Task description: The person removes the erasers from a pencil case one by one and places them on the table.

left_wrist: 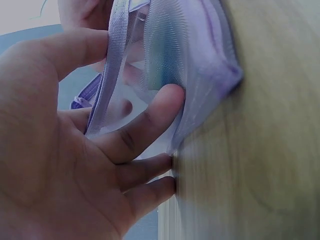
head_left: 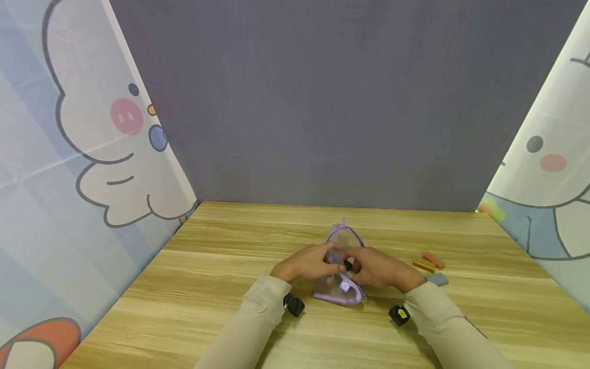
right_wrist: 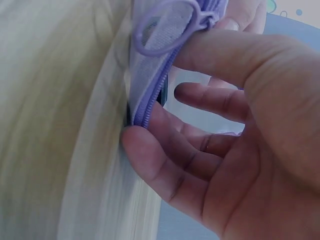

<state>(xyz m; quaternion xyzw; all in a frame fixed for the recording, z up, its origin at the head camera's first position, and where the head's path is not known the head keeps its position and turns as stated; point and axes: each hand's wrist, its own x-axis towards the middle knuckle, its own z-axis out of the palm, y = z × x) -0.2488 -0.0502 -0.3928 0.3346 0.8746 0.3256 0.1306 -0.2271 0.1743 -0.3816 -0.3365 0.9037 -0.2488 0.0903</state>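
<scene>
A see-through mesh zip pouch (head_left: 329, 287) with purple trim lies on the table between both hands. My left hand (head_left: 310, 264) grips its left side; in the left wrist view the thumb hooks over the zip edge and a finger presses the mesh (left_wrist: 205, 65). From the right, my right hand (head_left: 380, 269) holds the other zip edge (right_wrist: 159, 85), fingers curled at the opening. A purple ring pull (right_wrist: 137, 37) hangs by the right thumb. Something small and dark (head_left: 349, 265) shows at the pouch's mouth. A blue-green thing (left_wrist: 167, 55) shows through the mesh, its kind unclear.
Right of the right hand lie a small orange block (head_left: 433, 260), a yellow block (head_left: 424, 265) and a grey block (head_left: 438, 279). The wooden table (head_left: 207, 266) ends at a dark grey panel (head_left: 322, 102) behind. Cartoon-printed cloths (head_left: 37, 205) hang at both sides.
</scene>
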